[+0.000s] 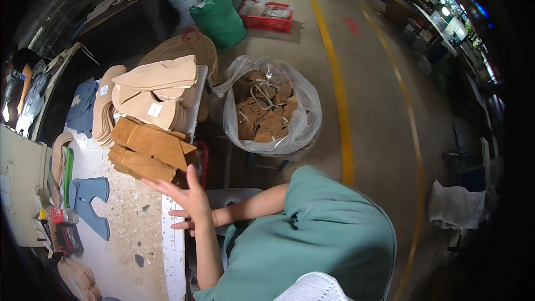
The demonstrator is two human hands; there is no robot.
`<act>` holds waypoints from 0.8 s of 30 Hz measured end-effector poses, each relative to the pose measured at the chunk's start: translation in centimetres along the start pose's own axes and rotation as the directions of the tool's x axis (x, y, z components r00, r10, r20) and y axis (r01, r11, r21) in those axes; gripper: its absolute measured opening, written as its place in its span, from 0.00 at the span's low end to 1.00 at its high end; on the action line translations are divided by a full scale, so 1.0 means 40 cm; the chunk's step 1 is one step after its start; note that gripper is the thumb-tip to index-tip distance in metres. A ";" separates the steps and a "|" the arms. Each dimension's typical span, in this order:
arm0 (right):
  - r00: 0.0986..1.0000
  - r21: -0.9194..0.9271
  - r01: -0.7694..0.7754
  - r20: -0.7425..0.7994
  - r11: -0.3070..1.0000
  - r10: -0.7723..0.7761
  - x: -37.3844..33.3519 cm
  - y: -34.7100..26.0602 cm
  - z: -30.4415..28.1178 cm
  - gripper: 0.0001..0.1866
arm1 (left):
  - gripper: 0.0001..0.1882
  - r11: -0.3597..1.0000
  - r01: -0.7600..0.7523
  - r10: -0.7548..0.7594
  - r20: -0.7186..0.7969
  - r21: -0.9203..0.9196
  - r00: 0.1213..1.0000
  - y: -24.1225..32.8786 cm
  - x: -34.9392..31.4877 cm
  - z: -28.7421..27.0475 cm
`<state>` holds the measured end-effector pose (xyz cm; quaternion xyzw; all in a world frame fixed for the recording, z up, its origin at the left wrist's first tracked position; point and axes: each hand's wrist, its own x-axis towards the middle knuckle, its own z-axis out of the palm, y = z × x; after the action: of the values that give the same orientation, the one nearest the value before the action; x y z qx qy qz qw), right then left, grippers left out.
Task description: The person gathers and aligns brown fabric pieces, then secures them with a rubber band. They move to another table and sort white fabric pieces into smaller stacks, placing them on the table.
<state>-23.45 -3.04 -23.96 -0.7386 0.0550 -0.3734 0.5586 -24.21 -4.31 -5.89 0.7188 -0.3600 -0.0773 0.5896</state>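
My left hand (pixel 188 194) is raised over the edge of the white speckled worktable (pixel 129 228), fingers spread and holding nothing. Its fingertips are beside stacked brown cut pieces (pixel 147 144), which look like leather or suede; I cannot tell whether they touch. Partly behind my left wrist, my right hand (pixel 186 222) shows stretched fingers at the table's edge, with nothing visible in them. Beyond the brown stacks are thick piles of beige curved pieces (pixel 159 86), one bearing a white label. Blue-grey cut pieces (pixel 92 203) lie on the table's left side.
A clear plastic-lined container (pixel 315 108) holds tied brown pieces, right of the table. Behind the beige piles stands a wicker basket (pixel 209 50). Farther back are a green sack (pixel 220 22) and a red crate (pixel 267 22). Yellow lines (pixel 337 83) run along the floor.
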 end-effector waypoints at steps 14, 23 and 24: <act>0.881 -0.621 0.436 0.145 0.651 -0.451 -0.005 -0.081 -0.039 0.24 | 0.15 0.900 0.231 -0.269 -0.054 -0.370 0.962 -0.135 -0.248 -0.305; 0.797 -0.273 0.592 0.337 0.758 -0.501 -0.054 -0.220 -0.111 0.25 | 0.38 0.497 0.437 -0.461 -0.199 0.750 0.865 -0.606 -0.535 -0.303; 0.782 -0.241 0.601 0.376 0.762 -0.497 -0.045 -0.240 -0.102 0.25 | 0.39 0.432 0.466 -0.449 -0.263 0.772 0.854 -0.668 -0.554 -0.300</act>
<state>-30.46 -1.80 -16.12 -0.8545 -0.1835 -0.3939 0.2847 -22.53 19.90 -33.44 0.9770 -0.1406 -0.0532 0.1513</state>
